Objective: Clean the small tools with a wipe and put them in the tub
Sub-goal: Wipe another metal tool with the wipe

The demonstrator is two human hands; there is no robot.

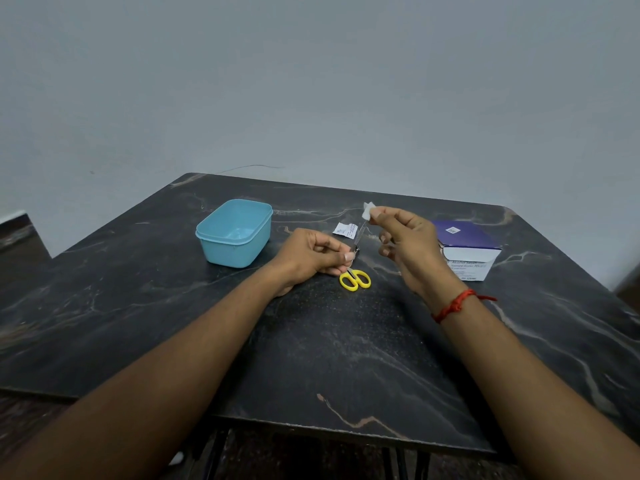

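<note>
White wipe [368,210] pinched in my right hand [406,237]; my left hand [311,255] pinches a thin metal tool [360,235] just beside it.

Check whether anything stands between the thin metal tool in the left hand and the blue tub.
Nothing visible does. Only bare table separates the left hand, holding the metal tool, from the lidless tub; the yellow scissors lie off that path.

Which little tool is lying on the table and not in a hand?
The yellow-handled scissors, flat on the table beside the left hand. The other, a thin metal tool, is pinched in that hand's fingers.
</note>
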